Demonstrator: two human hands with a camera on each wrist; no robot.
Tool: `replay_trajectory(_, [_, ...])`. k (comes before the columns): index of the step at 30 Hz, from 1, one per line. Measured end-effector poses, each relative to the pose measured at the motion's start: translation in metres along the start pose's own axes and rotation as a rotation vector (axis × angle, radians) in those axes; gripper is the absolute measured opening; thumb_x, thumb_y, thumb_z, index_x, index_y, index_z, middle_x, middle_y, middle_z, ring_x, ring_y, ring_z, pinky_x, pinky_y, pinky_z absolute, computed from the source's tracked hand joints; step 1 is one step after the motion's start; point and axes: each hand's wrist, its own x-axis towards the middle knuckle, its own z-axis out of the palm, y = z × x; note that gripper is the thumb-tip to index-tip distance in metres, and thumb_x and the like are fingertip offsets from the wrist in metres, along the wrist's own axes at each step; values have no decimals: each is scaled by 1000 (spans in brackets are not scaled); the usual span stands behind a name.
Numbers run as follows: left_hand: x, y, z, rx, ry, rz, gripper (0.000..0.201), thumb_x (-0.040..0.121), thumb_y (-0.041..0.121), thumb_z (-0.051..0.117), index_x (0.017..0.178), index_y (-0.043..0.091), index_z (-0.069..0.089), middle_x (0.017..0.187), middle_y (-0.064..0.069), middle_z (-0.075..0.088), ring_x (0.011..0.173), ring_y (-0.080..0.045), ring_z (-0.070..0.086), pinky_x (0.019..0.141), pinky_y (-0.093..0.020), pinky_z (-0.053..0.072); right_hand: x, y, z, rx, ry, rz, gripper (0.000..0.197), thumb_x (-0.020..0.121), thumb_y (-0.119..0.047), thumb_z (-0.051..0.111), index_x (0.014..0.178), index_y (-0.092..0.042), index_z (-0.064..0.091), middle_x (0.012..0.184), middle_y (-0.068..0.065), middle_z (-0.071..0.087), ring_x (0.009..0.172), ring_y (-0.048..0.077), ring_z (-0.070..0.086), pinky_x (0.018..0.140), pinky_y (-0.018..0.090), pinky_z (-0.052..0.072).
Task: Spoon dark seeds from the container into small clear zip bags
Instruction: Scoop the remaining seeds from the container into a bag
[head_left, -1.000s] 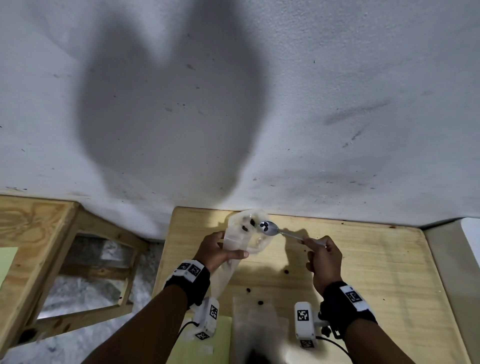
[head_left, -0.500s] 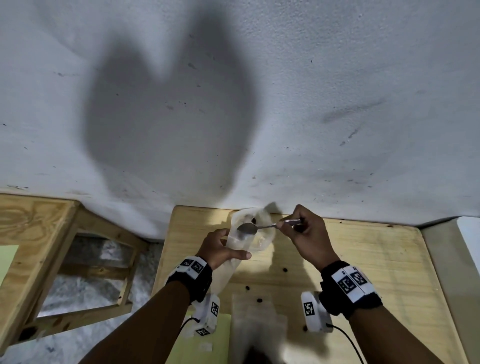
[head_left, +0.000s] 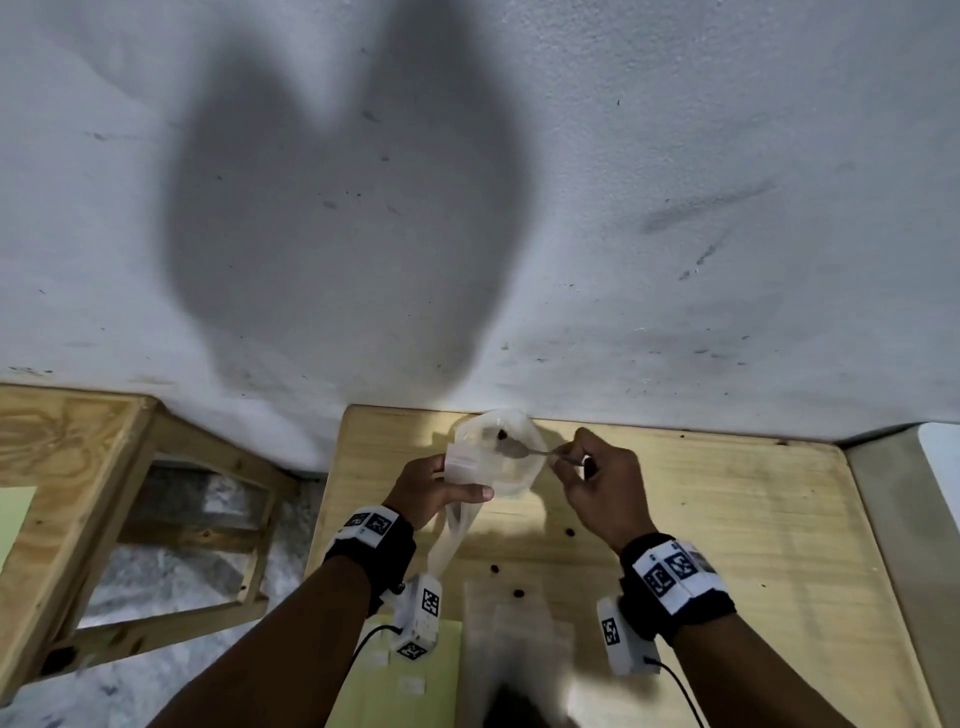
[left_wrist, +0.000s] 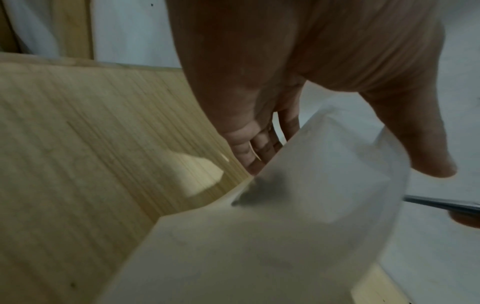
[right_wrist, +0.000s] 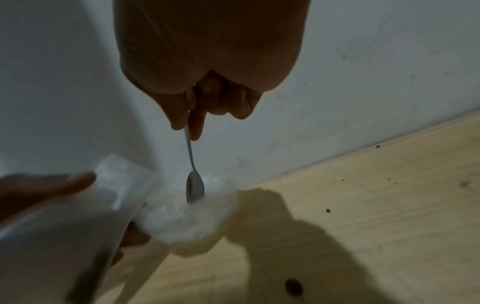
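Note:
My left hand (head_left: 441, 486) grips a small clear zip bag (head_left: 488, 460) and holds it up with its mouth open, above the far edge of the wooden table (head_left: 727, 519). My right hand (head_left: 597, 483) pinches the handle of a metal spoon (head_left: 519, 451), whose bowl is tipped inside the bag's mouth. A dark seed (head_left: 502, 433) shows in the bag. In the right wrist view the spoon (right_wrist: 194, 186) points down into the bag (right_wrist: 182, 216). In the left wrist view the bag (left_wrist: 285, 226) fills the lower right, with a dark blur inside. A blurred container (head_left: 511, 654) stands at the near edge.
Loose dark seeds (head_left: 570, 532) lie scattered on the table between my hands and the container. A pale green sheet (head_left: 410, 675) lies at the near left. A wooden frame (head_left: 78, 493) stands left of the table. A white wall (head_left: 623, 208) rises right behind it.
My right hand lifted and turned over, carrying the loaded spoon into the bag's mouth and tipping it. The left hand kept the bag in the same place.

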Motion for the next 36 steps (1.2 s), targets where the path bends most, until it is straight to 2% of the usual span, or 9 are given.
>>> replay_trajectory(5, [-2, 0, 1, 20, -41, 6, 56, 58, 31, 90, 108, 15, 74, 102, -1, 77, 99, -18, 72, 93, -39, 55, -3, 5, 25, -182, -93, -36, 32, 86, -39, 65, 72, -41, 37, 74, -4, 73, 51, 17, 56, 55, 30, 49])
replay_trajectory(8, [-1, -2, -2, 19, -20, 12, 66, 50, 38, 92, 110, 16, 73, 103, 1, 77, 100, -17, 71, 92, -37, 55, -2, 7, 30, -237, -68, -21, 33, 87, -35, 68, 75, -35, 38, 69, -3, 70, 51, 19, 55, 53, 28, 44])
replay_trajectory(12, [2, -4, -6, -20, 13, 13, 67, 51, 31, 94, 112, 14, 72, 103, -1, 77, 101, -18, 70, 86, -31, 56, -2, 7, 25, -257, 61, -6, 30, 90, -29, 69, 75, -31, 43, 73, -10, 72, 44, 13, 51, 51, 23, 38])
replay_trajectory(15, [3, -1, -7, -24, 27, 18, 77, 42, 39, 93, 112, 13, 72, 102, -1, 77, 101, -18, 71, 86, -32, 57, -3, 2, 22, -179, 133, 5, 40, 89, -24, 72, 71, -31, 36, 84, -14, 75, 40, 7, 47, 50, 24, 41])
replay_trajectory(20, [3, 1, -7, -16, 21, 5, 76, 42, 41, 93, 110, 15, 72, 103, 0, 76, 101, -18, 71, 91, -38, 57, -4, -1, 18, -59, 206, 67, 43, 86, -18, 74, 67, -28, 36, 80, -12, 74, 39, 11, 37, 48, 30, 43])
replay_trajectory(24, [2, -1, -7, 2, 23, 7, 75, 42, 42, 93, 110, 16, 73, 102, 0, 77, 100, -19, 71, 91, -40, 57, -2, 1, 21, -132, 158, 65, 45, 87, -23, 72, 66, -33, 34, 78, -9, 74, 41, 12, 46, 51, 30, 47])
replay_trajectory(27, [1, -1, -9, -8, 37, 11, 72, 45, 36, 94, 110, 14, 73, 102, -1, 77, 101, -20, 70, 87, -35, 57, -1, 1, 23, -227, 103, 57, 39, 87, -26, 69, 70, -33, 34, 67, -3, 68, 47, 18, 52, 50, 27, 41])
replay_trajectory(31, [0, 2, -13, -12, 101, 16, 50, 61, 12, 92, 107, 16, 72, 105, -3, 74, 99, -17, 68, 74, -22, 54, -1, -3, 18, -281, 152, 72, 34, 88, -21, 69, 72, -25, 39, 57, -2, 57, 49, 23, 47, 51, 25, 30])
replay_trajectory(36, [-3, 4, -9, 9, 124, 66, 56, 59, 16, 94, 109, 19, 70, 103, 1, 74, 96, -14, 69, 76, -26, 56, -15, -6, 24, -149, 144, 102, 43, 85, -20, 71, 67, -31, 34, 60, -7, 63, 39, 12, 39, 48, 27, 39])
